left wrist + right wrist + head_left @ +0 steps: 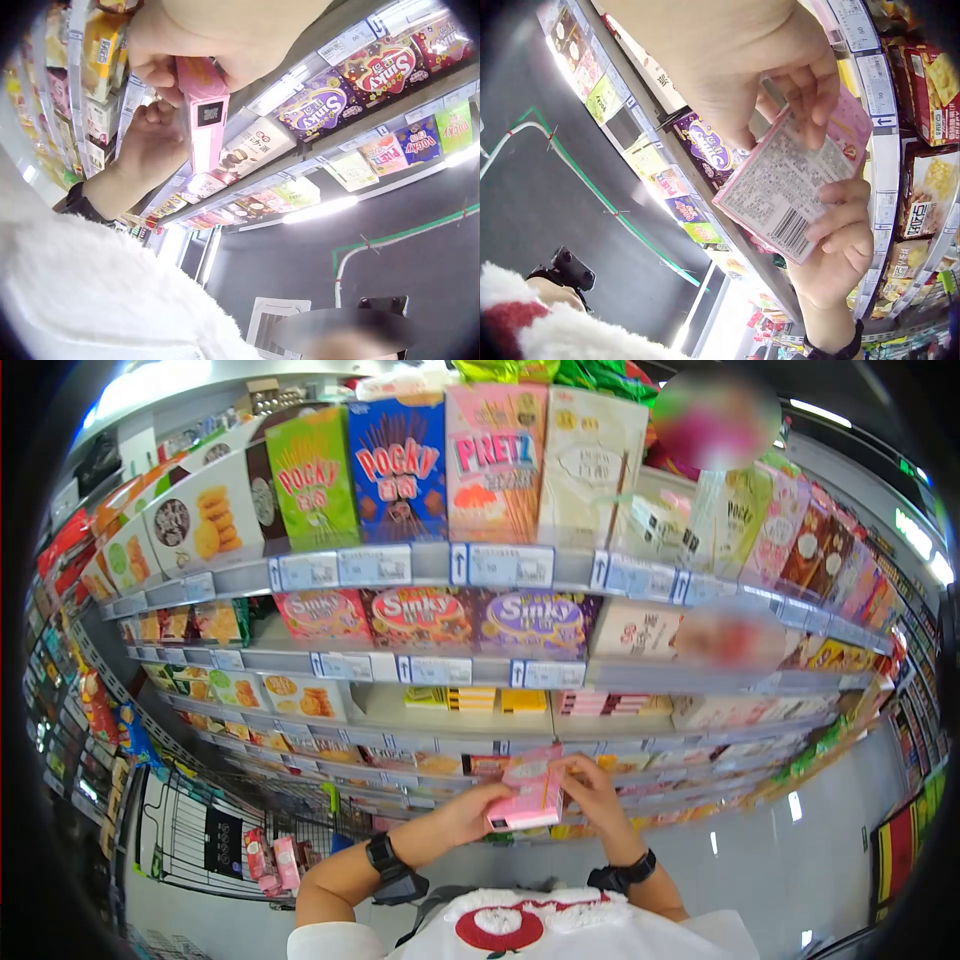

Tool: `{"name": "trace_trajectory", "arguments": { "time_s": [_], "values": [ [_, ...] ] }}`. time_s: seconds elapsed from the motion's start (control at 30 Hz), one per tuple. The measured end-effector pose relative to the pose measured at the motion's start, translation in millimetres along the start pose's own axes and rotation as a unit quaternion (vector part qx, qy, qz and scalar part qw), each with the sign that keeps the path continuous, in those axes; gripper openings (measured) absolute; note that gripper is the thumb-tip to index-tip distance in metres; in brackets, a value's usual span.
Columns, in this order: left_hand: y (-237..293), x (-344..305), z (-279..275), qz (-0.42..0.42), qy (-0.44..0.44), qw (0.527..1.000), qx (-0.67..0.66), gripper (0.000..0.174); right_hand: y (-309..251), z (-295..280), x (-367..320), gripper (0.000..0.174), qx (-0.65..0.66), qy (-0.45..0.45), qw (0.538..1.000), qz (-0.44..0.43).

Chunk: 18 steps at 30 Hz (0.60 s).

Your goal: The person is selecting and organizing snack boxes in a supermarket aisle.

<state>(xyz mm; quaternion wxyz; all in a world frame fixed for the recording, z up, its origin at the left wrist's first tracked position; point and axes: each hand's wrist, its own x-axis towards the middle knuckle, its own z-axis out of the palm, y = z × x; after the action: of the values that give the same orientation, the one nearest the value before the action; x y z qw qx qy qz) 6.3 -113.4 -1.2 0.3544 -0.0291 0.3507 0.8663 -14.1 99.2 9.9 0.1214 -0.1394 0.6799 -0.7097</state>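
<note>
A flat pink box (pixel 530 790) is held between both hands in front of the shelves. The left hand (pixel 472 813) grips its left side, fingers curled behind it and thumb along the edge. At the box's right edge, the right hand (pixel 590 788) pinches it with thumb and fingers. The right wrist view shows the box's back (pixel 780 187) with printed text and a barcode, the left hand (pixel 840 247) curled round one end and the right hand (pixel 765 82) over the opposite edge. In the left wrist view a narrow end of the box (pixel 206 120) faces the camera.
Shelves of snack boxes rise ahead, with a blue Pocky box (pixel 400 470) on top and a purple Sinky box (pixel 532 622) below. A wire shopping cart (pixel 185 840) holding pink and red packs (pixel 288 860) stands at lower left. Grey floor (pixel 740 850) shows at the right.
</note>
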Motion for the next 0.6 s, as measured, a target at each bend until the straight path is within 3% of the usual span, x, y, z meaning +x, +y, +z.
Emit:
{"name": "trace_trajectory", "arguments": {
  "time_s": [0.07,0.13,0.2,0.27,0.6],
  "values": [
    [6,-9,11,-0.003,0.052,0.999,0.007,0.044,-2,-1,-3,0.017,0.003,-0.007,1.0,-0.011],
    [3,-9,-1,-0.017,0.052,0.994,-0.096,0.032,-12,-4,-9,0.019,-0.006,-0.018,1.0,0.001],
    [-2,11,-33,-0.075,-0.176,0.954,-0.23,0.029,-19,-7,-12,0.023,-0.01,-0.029,1.0,0.003],
    [9,1,5,-0.069,-0.037,0.976,-0.204,0.027,-16,-11,-18,0.024,-0.004,-0.032,0.999,-0.003],
    [13,13,34,-0.072,-0.013,0.987,-0.143,0.024,-21,-24,-27,0.025,-0.031,0.008,0.999,-0.013]
  ]
}}
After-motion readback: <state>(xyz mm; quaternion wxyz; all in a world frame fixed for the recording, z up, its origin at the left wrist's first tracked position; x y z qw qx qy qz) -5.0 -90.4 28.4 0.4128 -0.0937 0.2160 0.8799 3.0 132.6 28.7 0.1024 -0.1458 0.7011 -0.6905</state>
